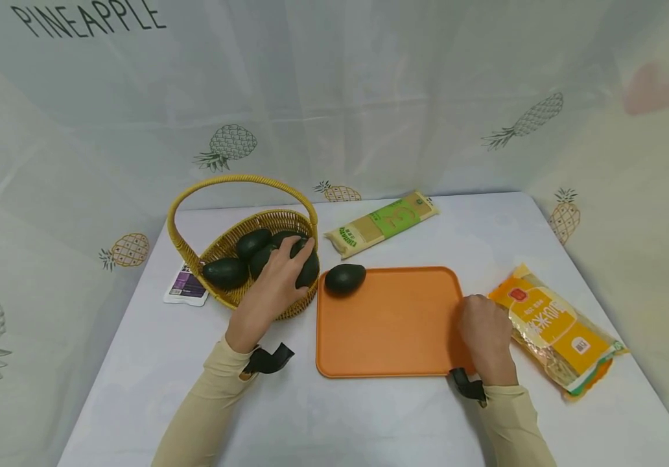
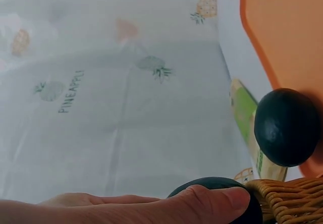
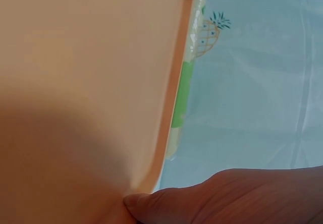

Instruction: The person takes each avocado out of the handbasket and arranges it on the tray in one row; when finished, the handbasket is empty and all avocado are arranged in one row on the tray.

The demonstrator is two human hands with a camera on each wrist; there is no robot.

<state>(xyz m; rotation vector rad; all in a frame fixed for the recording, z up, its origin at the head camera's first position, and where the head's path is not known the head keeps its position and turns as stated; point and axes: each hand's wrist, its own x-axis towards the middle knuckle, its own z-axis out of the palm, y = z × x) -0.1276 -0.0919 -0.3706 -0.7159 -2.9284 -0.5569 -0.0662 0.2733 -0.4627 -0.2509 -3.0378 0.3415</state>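
left hand (image 1: 273,282): our fingers clamp an avocado (image 1: 308,270) in the basket (image 1: 299,307)
right hand (image 1: 486,331): we pinch the tray (image 1: 389,327)
tray: one avocado (image 1: 345,279) seems done
basket: we judge several left

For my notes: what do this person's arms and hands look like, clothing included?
Both the left hand and right hand are bare, without gloves. The arms wear plain, pale yellow-beige long sleeves. Each wrist has a black strap with a loose end sticking out.
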